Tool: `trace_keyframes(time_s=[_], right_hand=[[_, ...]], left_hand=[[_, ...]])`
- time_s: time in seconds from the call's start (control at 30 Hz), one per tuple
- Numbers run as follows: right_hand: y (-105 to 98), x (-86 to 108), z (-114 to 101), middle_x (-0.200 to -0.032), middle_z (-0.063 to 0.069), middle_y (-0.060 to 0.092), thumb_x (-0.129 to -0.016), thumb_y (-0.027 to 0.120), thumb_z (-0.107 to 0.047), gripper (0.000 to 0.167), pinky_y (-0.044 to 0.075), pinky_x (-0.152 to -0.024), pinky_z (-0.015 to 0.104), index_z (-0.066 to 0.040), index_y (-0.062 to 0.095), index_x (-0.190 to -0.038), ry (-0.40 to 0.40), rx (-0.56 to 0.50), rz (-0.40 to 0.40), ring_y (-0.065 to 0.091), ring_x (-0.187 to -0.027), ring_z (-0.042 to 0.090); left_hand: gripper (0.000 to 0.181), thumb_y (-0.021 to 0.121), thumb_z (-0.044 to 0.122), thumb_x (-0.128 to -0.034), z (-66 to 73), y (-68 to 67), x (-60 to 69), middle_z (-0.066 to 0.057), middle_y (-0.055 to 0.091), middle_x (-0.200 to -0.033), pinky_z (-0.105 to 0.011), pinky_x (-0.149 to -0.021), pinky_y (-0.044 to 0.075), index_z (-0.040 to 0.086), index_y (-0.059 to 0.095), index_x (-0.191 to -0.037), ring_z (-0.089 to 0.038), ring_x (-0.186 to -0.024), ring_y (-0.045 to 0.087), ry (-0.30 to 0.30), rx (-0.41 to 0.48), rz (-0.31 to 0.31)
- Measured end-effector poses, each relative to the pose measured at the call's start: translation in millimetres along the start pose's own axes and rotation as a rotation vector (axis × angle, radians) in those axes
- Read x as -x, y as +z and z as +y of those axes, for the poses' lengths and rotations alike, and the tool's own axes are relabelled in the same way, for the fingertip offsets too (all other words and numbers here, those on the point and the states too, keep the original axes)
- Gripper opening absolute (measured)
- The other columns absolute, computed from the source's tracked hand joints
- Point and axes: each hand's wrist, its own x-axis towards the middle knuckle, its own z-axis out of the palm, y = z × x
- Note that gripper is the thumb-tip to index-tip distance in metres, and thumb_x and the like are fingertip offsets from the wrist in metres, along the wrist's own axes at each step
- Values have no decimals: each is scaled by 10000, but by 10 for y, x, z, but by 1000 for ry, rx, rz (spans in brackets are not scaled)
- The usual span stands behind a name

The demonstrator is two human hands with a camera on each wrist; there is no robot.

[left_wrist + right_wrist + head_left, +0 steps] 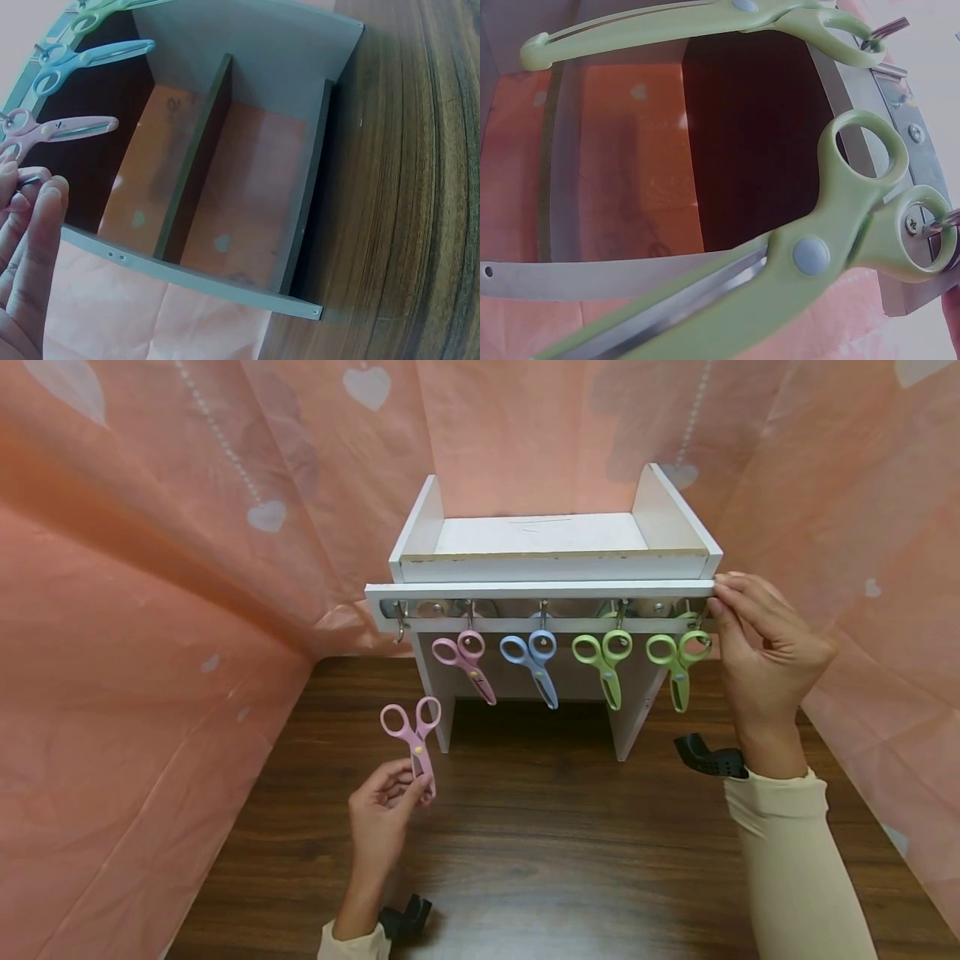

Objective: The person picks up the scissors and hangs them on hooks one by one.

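Observation:
My left hand (382,818) pinches a pair of pink scissors (418,743) by the blade end, handles upward, below the left end of a hook rail (525,589). From the rail's hooks hang another pair of pink scissors (468,660), blue scissors (534,660) and two green pairs, one inner (606,664) and one at the far right (678,664). The leftmost hook (400,622) bears nothing. With thumb and fingers, my right hand (772,652) grips the rail's right end, beside the last green pair. In the left wrist view, fingers (34,262) hide most of the held scissors.
The rail runs along the front of a small white shelf unit (555,567) standing on a dark wooden surface (555,843). Pink cloth with hearts (187,693) encloses the back and sides. Black straps (712,758) sit at both wrists.

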Motion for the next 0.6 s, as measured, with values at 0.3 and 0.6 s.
trace_keyframes(time_s=[0.3,0.6], right_hand=[[5,4,3,-945,297,727,-765,788,172,131,573,-965,400,106,775,-877,8,-8,-8,711,-975,338],[-6,11,13,-930,299,726,-762,793,167,127,574,-961,403,103,776,-870,9,-12,3,713,-970,329]], left_hand=[[175,726,-142,-855,25,-25,-65,-163,712,-803,-261,-580,621,-127,681,-1023,-123,-647,701,45,-4,34],[162,735,-115,-863,37,-26,-122,-153,720,-808,-272,-586,627,-92,700,-1020,-147,-662,712,66,-22,38]])
